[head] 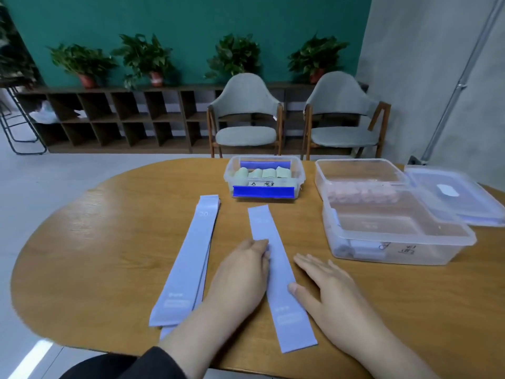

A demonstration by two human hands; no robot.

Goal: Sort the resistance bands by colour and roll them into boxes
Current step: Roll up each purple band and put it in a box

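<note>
A single pale blue resistance band point(276, 258) lies flat on the wooden table point(109, 242), running away from me. My left hand point(240, 274) rests on its left edge, fingertips on the band. My right hand point(328, 285) lies flat on the table at the band's right edge, thumb touching it. A stack of blue bands point(188, 258) lies to the left. A small clear box with blue clips point(263, 177) holds rolled light green bands. A large clear box point(393, 236) at the right holds rolled blue bands at its near end.
Another clear box point(360, 176) sits behind the large one, holding pinkish rolls. A loose clear lid point(453, 195) lies at the far right. Two grey chairs point(246, 116) stand beyond the table, with a dark shelf and potted plants along the green wall.
</note>
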